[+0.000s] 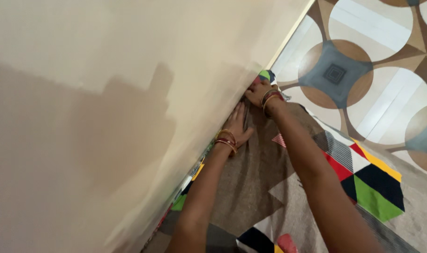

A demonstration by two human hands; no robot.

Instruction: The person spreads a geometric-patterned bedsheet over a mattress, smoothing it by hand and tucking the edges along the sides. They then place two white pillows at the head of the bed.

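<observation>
Cream wall (105, 93) meets patterned tile floor (372, 70). Both hands flat, fingers spread, holding nothing: left hand (237, 126) and right hand (258, 93) press the brown geometric cloth (260, 178) against the wall edge. Risk: cloth bunches or slips out if pressure is uneven.

A plain cream wall (105, 93) is seen filling the frame from 12 o'clock round to 9 o'clock, with its base running diagonally from 1 o'clock down to 7 o'clock. A soft, darker shadow is cast across its lower part, toward 9 o'clock. At 2 o'clock a tiled floor (382, 70) is laid out, patterned with large pale circles, brown curved segments and grey-blue squares. A thin pale skirting strip (293, 33) is set along the join.
</observation>
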